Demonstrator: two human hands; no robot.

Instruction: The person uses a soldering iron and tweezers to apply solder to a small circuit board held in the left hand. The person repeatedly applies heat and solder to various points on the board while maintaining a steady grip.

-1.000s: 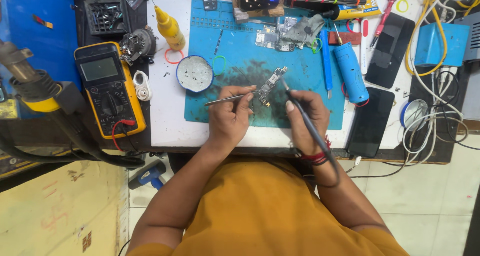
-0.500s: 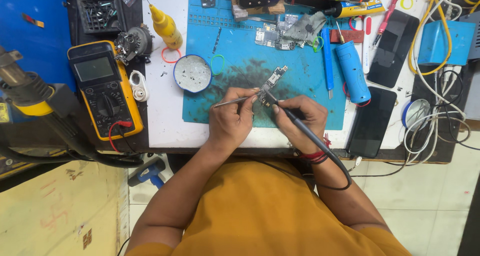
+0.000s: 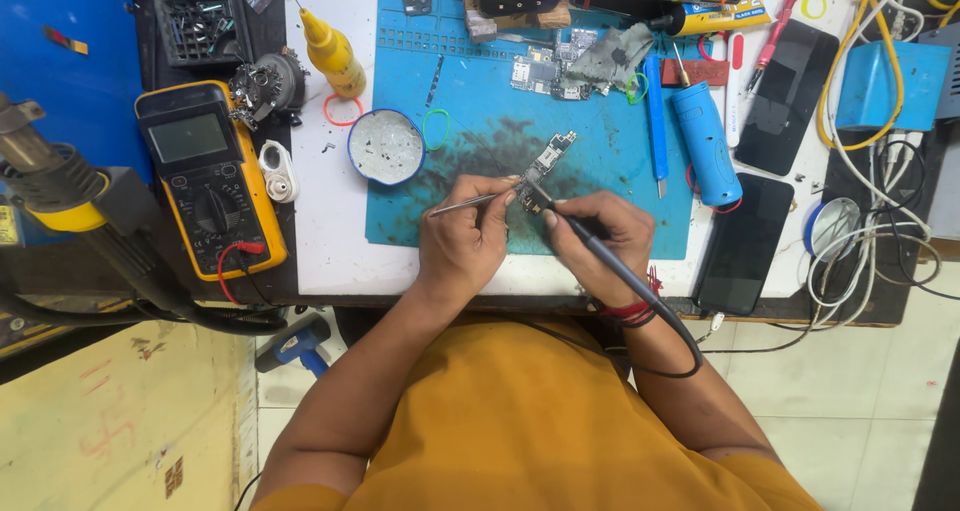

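Note:
A small phone circuit board [image 3: 545, 166] lies on a blue work mat [image 3: 470, 91] on the white bench. My left hand [image 3: 462, 239] grips metal tweezers [image 3: 462, 205], whose tips reach toward the board's near end. My right hand [image 3: 600, 233] holds a black soldering iron [image 3: 585, 233] like a pen, its tip touching the board's near end. The iron's black cable [image 3: 665, 346] loops back past my right wrist. Both hands rest on the mat's front edge.
Left of the mat are a round blue-rimmed tin [image 3: 386, 147], a yellow multimeter [image 3: 208, 186] and a yellow squeeze bottle [image 3: 333, 54]. To the right lie a blue cylinder tool [image 3: 705, 143], a blue pen-like tool [image 3: 654, 101], two dark phones [image 3: 748, 243] and tangled cables [image 3: 870, 241]. More boards [image 3: 548, 71] sit at the back.
The view has shifted slightly. My right hand drew the iron's tip in to the board's near end, and my left hand with the tweezers closed in beside it.

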